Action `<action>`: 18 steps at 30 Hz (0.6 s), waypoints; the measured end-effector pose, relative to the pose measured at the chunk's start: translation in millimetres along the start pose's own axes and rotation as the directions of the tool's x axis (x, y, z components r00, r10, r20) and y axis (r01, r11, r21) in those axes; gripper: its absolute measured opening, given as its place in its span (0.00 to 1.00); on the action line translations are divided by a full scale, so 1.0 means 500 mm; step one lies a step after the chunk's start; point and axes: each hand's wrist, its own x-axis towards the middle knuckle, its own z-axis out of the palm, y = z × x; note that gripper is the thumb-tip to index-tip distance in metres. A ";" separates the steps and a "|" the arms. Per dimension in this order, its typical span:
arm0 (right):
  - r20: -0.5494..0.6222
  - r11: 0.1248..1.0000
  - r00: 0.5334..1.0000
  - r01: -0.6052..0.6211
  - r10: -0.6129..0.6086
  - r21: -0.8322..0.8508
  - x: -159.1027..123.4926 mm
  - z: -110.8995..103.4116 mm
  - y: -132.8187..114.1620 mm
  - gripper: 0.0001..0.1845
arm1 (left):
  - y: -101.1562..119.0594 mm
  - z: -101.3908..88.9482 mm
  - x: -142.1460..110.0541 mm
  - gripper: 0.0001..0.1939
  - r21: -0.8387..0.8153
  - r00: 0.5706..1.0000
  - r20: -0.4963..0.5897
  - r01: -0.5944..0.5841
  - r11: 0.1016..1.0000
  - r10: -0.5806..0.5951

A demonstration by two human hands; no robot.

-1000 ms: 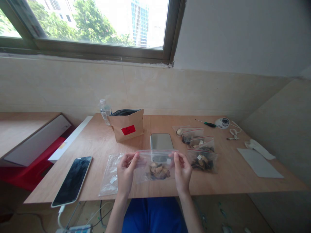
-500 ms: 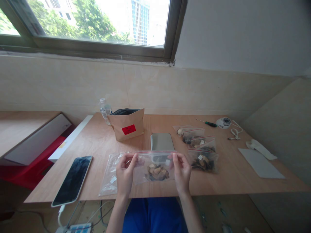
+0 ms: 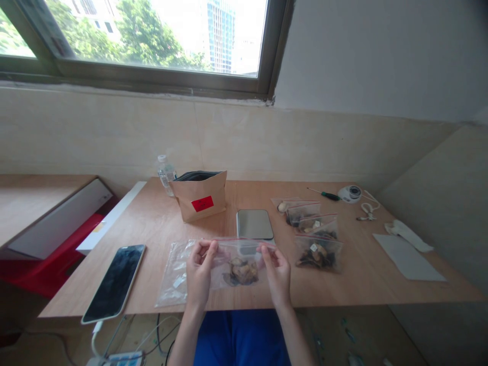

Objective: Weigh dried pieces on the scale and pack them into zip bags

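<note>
A clear zip bag (image 3: 242,271) with brownish dried pieces in its bottom hangs upright between my hands over the front of the table. My left hand (image 3: 200,272) pinches its top left corner. At the top right, my right hand (image 3: 277,272) grips the bag near its red seal line. Just behind the bag lies a flat scale (image 3: 254,224) with a metallic top. Under and left of my left hand is a clear plastic bag (image 3: 173,279) with small white bits showing. Several filled zip bags (image 3: 319,254) lie in a row on the right.
A brown paper pouch (image 3: 204,203) with a red label stands open-topped at the back, beside a water bottle (image 3: 166,175). A phone (image 3: 114,284) with a cable lies left. Farther right are a screwdriver (image 3: 330,195), a white camera (image 3: 349,193) and white paper (image 3: 407,258).
My right hand has moved left, closer to my left hand, and the bag's top is less stretched. More of the scale shows. The left hand has shifted slightly right.
</note>
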 end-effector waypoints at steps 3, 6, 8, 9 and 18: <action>-0.021 1.000 1.000 0.019 -0.019 0.001 0.000 -0.002 -0.003 0.19 | -0.002 -0.001 0.001 0.11 -0.003 1.000 0.026 -0.007 1.000 0.007; -0.055 0.999 0.998 0.036 -0.036 -0.002 -0.001 -0.004 -0.008 0.18 | -0.001 -0.002 0.001 0.12 0.027 0.999 0.044 -0.018 0.999 0.017; -0.073 0.999 0.997 0.039 -0.039 -0.001 -0.002 -0.004 -0.012 0.18 | 0.001 -0.002 0.001 0.12 0.054 0.999 0.050 -0.018 0.998 0.015; -0.079 0.999 0.996 0.040 -0.040 -0.001 -0.002 -0.005 -0.013 0.18 | 0.002 -0.002 0.000 0.12 0.066 0.998 0.054 -0.018 0.998 0.014; -0.089 0.999 0.995 0.040 -0.040 0.000 0.001 -0.011 -0.011 0.18 | 0.013 -0.016 0.002 0.11 0.238 0.986 0.122 -0.138 0.961 0.111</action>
